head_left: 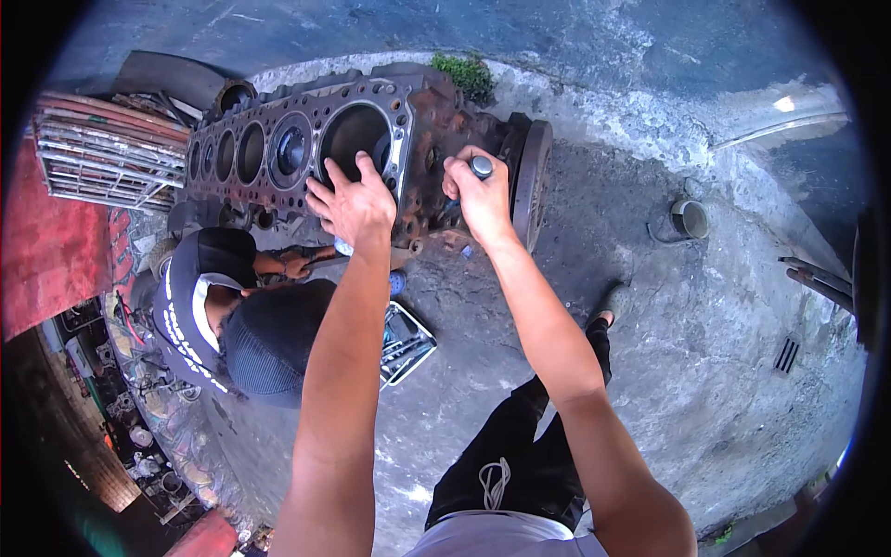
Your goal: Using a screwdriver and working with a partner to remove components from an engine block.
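Observation:
A long engine block (pixel 422 153) with a row of round cylinder bores lies before me, its end face brown with rust. My left hand (pixel 357 206) rests on its top deck, fingers spread at the rim of the nearest large bore (pixel 356 133). Beside the block's end face, my right hand (pixel 483 200) is closed around the handle of a tool (pixel 480 167) with a round, silvery butt. A bit of blue shows below that fist; the tool's working end is hidden. Right of this hand stands a thick dark wheel (pixel 535 176) at the block's end.
A crouching person in a dark cap (pixel 278 330) is close on my left, one hand (pixel 295 264) on a metal bar. Near them is a tray of tools (pixel 408 343). A metal can (pixel 690 220) stands on the concrete at right. Metal racks (pixel 111 153) lean far left.

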`<state>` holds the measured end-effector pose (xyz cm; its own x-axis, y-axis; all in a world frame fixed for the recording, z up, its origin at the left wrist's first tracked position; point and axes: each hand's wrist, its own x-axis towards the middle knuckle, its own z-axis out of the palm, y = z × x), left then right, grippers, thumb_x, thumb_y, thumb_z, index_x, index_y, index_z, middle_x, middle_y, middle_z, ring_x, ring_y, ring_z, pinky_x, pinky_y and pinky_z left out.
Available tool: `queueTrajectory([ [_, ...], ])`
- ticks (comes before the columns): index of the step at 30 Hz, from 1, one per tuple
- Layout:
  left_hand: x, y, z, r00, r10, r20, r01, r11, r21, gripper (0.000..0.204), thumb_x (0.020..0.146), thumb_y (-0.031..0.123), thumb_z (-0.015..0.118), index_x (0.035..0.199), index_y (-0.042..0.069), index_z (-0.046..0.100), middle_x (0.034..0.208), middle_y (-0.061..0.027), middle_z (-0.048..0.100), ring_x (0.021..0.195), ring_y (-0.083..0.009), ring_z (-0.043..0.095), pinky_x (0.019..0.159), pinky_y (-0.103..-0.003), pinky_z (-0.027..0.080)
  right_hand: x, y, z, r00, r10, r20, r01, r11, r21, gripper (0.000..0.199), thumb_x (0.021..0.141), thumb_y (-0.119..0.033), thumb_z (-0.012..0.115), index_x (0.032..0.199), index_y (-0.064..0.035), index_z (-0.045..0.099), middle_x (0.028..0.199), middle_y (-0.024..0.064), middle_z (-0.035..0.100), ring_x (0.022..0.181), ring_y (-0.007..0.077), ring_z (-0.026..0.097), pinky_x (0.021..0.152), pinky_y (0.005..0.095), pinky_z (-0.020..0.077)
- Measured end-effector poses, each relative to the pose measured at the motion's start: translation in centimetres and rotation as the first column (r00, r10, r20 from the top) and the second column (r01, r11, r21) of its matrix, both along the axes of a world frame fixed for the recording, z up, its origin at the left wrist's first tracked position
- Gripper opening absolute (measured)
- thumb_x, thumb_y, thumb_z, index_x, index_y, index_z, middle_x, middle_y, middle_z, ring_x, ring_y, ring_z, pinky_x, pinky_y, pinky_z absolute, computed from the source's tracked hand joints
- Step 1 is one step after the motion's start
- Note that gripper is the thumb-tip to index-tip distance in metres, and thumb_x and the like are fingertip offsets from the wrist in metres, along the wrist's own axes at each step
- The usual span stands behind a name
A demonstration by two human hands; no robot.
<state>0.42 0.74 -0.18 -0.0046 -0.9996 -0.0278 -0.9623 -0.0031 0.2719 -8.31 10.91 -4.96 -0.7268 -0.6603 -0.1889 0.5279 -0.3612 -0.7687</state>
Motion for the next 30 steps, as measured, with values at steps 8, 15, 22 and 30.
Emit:
queueTrajectory([
  [8,-0.4,0.6,-0.7,1.000,0.012,-0.015,-0.012,0.999,0.038,0.077,0.094,0.065,0.036,0.153,0.014,0.035,0.162,-0.0199,0.019,0.150,-0.0382,0.014,0.116,-0.059,0.021,2.2,1.2,-2.7,0.939,0.268,-0.214,-0.158,0.892,0.424,0.020,0.083,-0.014,0.069,0.072,-0.0007,0.059,0.058,0.0006,0.053,0.059,0.0099,0.050,0.055,0.0328,0.0403],
  [15,0.3,-0.3,0.9,1.000,0.006,-0.017,-0.006,1.000,0.001,0.078,0.094,0.065,0.036,0.152,0.013,0.036,0.161,-0.0220,0.019,0.149,-0.0403,0.014,0.117,-0.059,0.020,0.6,2.8,6.3,0.963,-0.093,-0.253,0.095,0.995,-0.003,0.020,0.088,-0.004,0.066,0.070,-0.0042,0.058,0.061,-0.0047,0.053,0.058,0.0031,0.048,0.050,0.0231,0.0355],
  [22,1.2,-0.5,0.0,0.998,0.044,0.046,-0.045,0.999,0.027,0.077,0.094,0.066,0.037,0.154,0.016,0.034,0.162,-0.0210,0.017,0.150,-0.0384,0.012,0.117,-0.058,0.020,1.0,0.5,2.2,0.982,-0.189,0.019,0.190,0.979,-0.077,0.021,0.091,-0.002,0.059,0.071,-0.0007,0.053,0.059,0.0028,0.053,0.052,0.0100,0.049,0.048,0.0268,0.0378],
  [30,0.4,-0.9,-0.2,0.996,0.050,0.068,-0.052,0.998,0.030,0.076,0.093,0.066,0.037,0.152,0.018,0.038,0.162,-0.0172,0.020,0.150,-0.0362,0.014,0.116,-0.058,0.022,-0.3,4.0,0.7,0.949,-0.305,0.078,0.313,0.941,-0.128,0.020,0.090,-0.001,0.054,0.071,-0.0023,0.047,0.059,0.0046,0.048,0.052,0.0128,0.045,0.054,0.0330,0.0412],
])
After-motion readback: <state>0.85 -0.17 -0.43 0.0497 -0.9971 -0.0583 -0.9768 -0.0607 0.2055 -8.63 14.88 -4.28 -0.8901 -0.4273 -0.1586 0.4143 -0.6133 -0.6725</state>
